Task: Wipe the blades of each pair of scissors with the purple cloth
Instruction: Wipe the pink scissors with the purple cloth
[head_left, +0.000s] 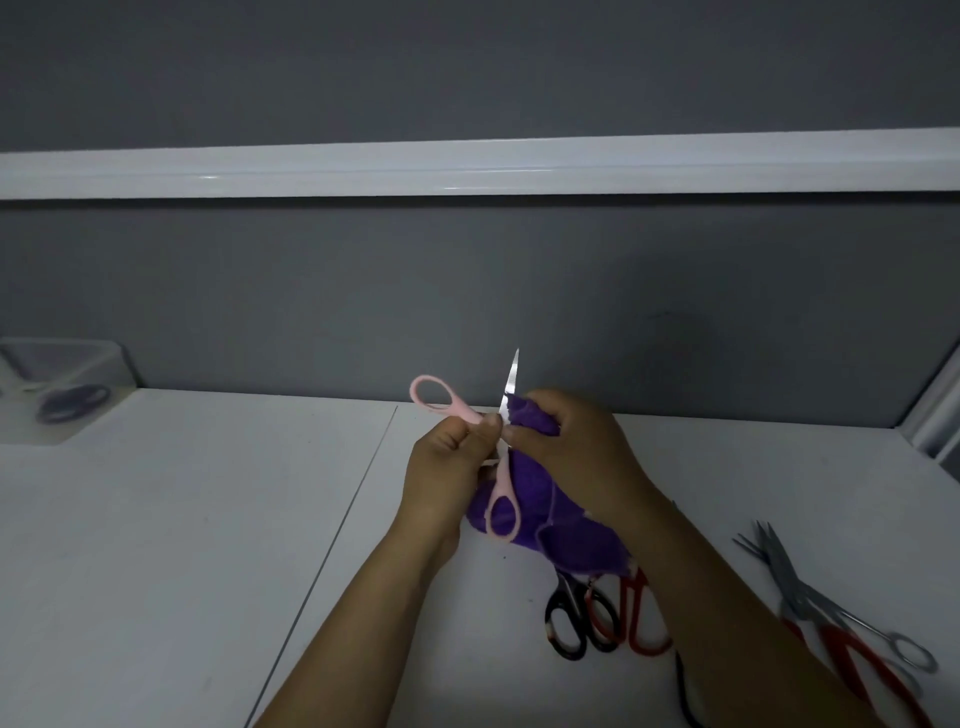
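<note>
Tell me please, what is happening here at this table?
A person is cleaning scissors. The left hand holds the pink scissors near the pivot, with the handles spread wide apart. The right hand grips the purple cloth and bunches it against the lower part of a blade, whose tip points up, uncovered. More scissors lie on the white table to the right: a black-handled pair, a red-handled pair, and further right a metal pair.

White table (182, 519), grey wall (467, 291), clear container (57, 384)
</note>
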